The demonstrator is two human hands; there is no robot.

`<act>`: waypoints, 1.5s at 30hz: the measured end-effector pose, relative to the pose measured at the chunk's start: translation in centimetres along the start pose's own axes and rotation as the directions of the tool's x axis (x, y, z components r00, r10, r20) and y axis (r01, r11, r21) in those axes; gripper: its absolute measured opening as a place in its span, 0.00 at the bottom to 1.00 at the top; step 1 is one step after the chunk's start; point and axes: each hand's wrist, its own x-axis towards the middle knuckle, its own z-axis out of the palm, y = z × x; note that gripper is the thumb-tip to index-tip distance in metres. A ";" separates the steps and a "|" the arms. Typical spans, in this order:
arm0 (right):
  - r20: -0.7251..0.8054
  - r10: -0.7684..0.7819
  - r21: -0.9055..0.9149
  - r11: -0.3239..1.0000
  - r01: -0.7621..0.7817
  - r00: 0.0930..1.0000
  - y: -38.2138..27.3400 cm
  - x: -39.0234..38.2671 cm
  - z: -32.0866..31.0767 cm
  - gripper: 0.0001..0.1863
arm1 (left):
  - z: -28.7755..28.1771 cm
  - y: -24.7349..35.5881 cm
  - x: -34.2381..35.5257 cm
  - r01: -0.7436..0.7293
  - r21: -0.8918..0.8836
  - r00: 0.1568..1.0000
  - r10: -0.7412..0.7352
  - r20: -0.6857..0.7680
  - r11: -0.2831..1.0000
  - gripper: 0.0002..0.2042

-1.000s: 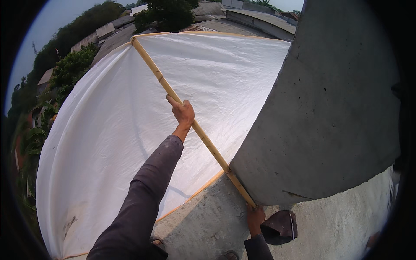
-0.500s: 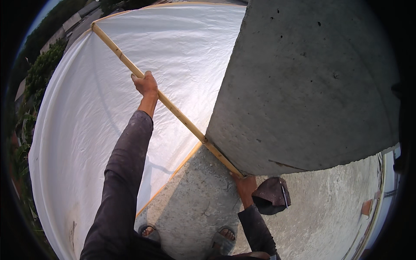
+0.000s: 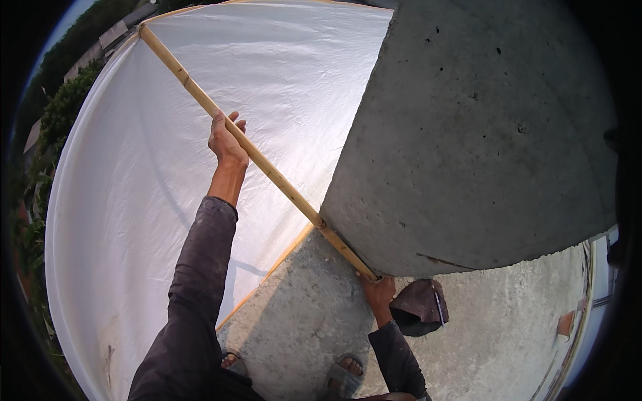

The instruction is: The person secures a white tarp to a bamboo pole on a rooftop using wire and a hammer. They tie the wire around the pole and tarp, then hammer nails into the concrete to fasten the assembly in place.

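Note:
A long yellowish bamboo pole (image 3: 281,184) runs diagonally across a large white sheet (image 3: 134,200) framed with thin yellowish strips, from its upper left corner down to the lower edge of a concrete slab. My left hand (image 3: 227,139) grips the pole's upper half, with fingertips showing past its right side. My right hand (image 3: 380,295) holds the lower end, against the slab's bottom edge, and is partly hidden there. Just right of that hand lies a dark brown bundle or bag (image 3: 419,307) with a pale slim rod on it.
The grey concrete slab (image 3: 478,140) fills the upper right. My sandalled feet (image 3: 348,371) stand on a concrete surface (image 3: 287,321). A small reddish block (image 3: 566,323) lies near the right edge. Trees (image 3: 70,100) and roofs show past the sheet.
Since a second ago the view has tipped downward, bringing both feet into sight. In the last half second my left hand has rolled around the pole, so its thumb now lies along the near side.

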 end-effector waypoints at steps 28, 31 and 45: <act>0.088 -0.029 0.080 0.997 0.021 0.996 0.9 -1.0 0.3 0.48 | 0.4 0.8 -3.6 -0.085 0.112 0.972 0.058 0.226 0.990 0.22; 0.091 -0.059 0.191 0.981 0.041 0.994 1.6 -1.1 0.5 0.46 | 0.2 0.3 -3.2 -0.078 0.123 0.975 0.050 0.217 0.989 0.22; 0.125 -0.156 0.133 0.981 0.139 0.980 2.6 -0.7 0.8 0.37 | 0.8 1.7 -5.4 -0.208 0.287 0.975 0.176 0.134 0.935 0.36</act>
